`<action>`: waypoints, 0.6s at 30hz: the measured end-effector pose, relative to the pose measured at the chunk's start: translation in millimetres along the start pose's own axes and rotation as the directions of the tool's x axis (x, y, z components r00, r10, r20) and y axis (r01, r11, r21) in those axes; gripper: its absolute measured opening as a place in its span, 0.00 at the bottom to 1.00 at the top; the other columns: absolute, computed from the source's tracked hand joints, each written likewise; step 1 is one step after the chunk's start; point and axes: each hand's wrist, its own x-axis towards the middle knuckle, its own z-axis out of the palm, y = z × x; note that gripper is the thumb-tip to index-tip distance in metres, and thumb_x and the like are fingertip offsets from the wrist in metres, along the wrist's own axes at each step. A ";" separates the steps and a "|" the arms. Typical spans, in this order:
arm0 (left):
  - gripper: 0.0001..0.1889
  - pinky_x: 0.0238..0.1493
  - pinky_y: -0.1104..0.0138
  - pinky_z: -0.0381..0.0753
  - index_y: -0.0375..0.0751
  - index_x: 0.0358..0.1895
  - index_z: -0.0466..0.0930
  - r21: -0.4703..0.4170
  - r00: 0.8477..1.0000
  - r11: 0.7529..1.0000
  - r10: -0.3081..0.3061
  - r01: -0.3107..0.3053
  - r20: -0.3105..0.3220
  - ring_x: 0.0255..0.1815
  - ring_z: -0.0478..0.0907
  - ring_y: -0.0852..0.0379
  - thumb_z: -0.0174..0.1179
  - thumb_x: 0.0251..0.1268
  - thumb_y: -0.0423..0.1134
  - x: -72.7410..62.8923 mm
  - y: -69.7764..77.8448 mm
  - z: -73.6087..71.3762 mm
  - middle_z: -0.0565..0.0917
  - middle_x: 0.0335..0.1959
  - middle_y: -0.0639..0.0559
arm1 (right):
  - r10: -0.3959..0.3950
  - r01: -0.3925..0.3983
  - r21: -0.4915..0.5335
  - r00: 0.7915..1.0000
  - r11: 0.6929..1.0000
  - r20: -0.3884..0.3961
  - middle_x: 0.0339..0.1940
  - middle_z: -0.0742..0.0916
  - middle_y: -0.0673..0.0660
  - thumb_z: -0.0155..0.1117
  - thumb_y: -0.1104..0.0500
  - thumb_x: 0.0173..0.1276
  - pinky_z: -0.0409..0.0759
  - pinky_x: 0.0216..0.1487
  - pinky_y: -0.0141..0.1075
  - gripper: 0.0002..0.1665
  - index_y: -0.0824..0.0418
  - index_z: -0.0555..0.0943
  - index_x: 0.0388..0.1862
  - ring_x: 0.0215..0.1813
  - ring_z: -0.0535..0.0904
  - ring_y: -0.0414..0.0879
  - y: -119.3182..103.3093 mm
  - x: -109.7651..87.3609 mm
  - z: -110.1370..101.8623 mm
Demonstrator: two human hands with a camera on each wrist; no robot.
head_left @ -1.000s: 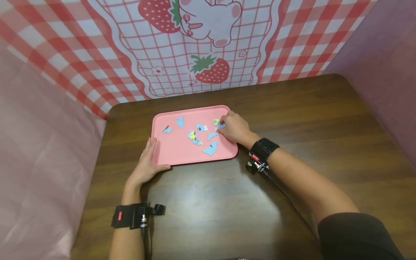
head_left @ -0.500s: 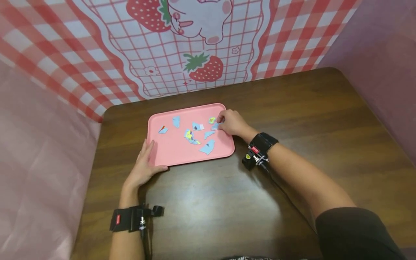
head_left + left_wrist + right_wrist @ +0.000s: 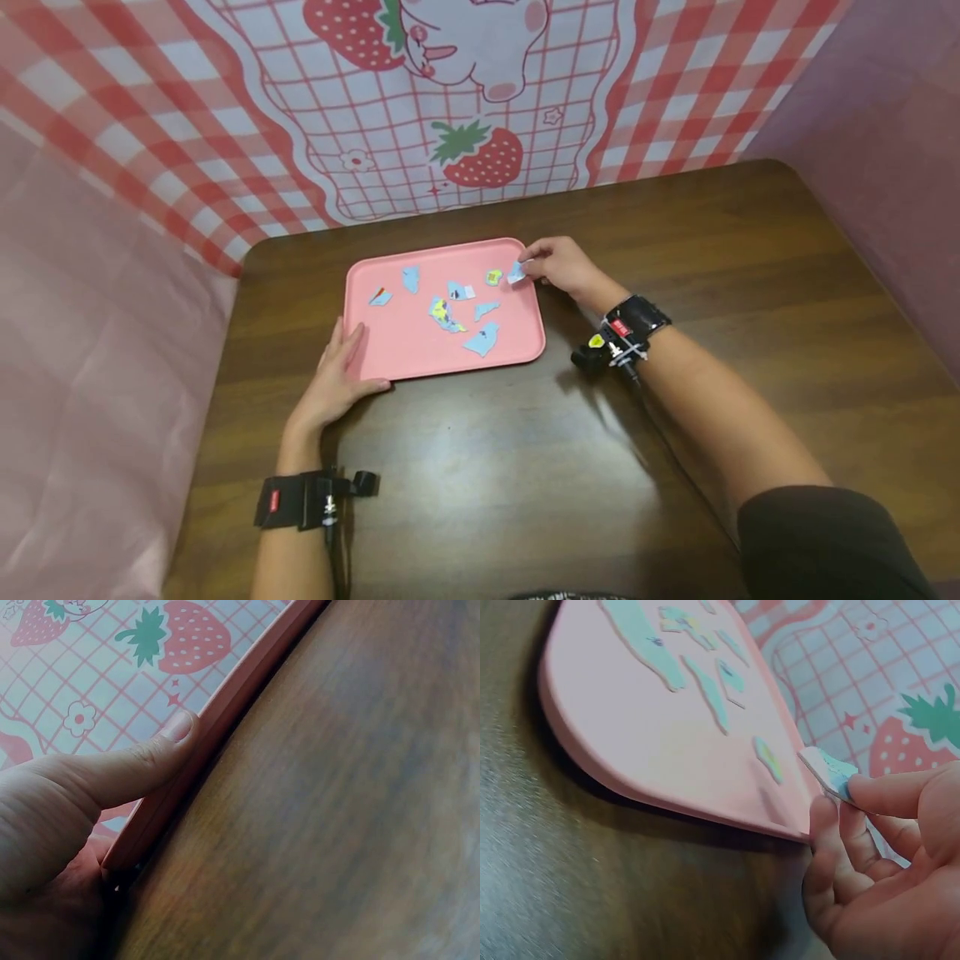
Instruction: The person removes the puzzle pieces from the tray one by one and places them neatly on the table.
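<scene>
A pink tray [image 3: 397,350] lies on the table, bearing several flat, irregular light-blue pieces. My left hand [image 3: 327,392] rests at its front left corner, fingers along the left rim and the thumb against the front wall, as the left wrist view also shows. Thumb and fingers of my right hand [image 3: 567,267] pinch a small light-blue puzzle piece [image 3: 516,272] with a pale edge, just above the tray's right rim. In the right wrist view this piece [image 3: 829,771] is tilted and off the tray, its far end partly covered by the fingers.
Near the held piece lies a yellow-centred piece [image 3: 493,277]. A yellow and blue piece [image 3: 442,312] is mid-tray, and a larger blue one [image 3: 482,340] sits in front. Behind the brown table [image 3: 487,467] hangs a strawberry-print cloth [image 3: 480,158]. A cable trails from the right wrist.
My right hand has lifted the light-blue puzzle piece from the tray's right part and moved it outward to the right rim. The left hand stays at the tray's corner.
</scene>
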 end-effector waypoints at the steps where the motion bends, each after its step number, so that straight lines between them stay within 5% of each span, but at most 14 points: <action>1: 0.57 0.71 0.31 0.40 0.43 0.82 0.48 0.003 1.000 1.000 0.001 -0.001 -0.001 0.79 0.31 0.28 0.78 0.54 0.50 0.2 0.3 0.0 0.29 0.83 0.44 | 0.007 -0.007 0.033 1.000 0.999 -0.004 0.32 0.85 0.54 0.65 0.66 0.69 0.77 0.36 0.34 0.12 0.73 0.83 0.48 0.33 0.79 0.42 -0.5 -0.4 -2.3; 7: 0.58 0.71 0.31 0.41 0.43 0.82 0.48 0.005 1.000 1.000 0.009 -0.009 0.003 0.80 0.31 0.29 0.78 0.53 0.50 0.4 2.4 0.0 0.30 0.83 0.44 | 0.011 -0.004 0.166 0.999 0.986 -0.042 0.26 0.86 0.50 0.64 0.67 0.70 0.76 0.31 0.31 0.14 0.75 0.81 0.51 0.30 0.84 0.43 -2.4 -1.7 -14.1; 18: 0.58 0.70 0.31 0.42 0.44 0.82 0.48 0.015 1.000 1.000 -0.003 0.003 0.000 0.80 0.32 0.29 0.77 0.54 0.51 -0.2 2.0 0.3 0.30 0.83 0.44 | -0.043 0.071 0.188 0.988 0.980 -0.146 0.25 0.86 0.47 0.66 0.67 0.69 0.75 0.29 0.33 0.19 0.77 0.78 0.55 0.32 0.85 0.47 0.5 0.1 -28.3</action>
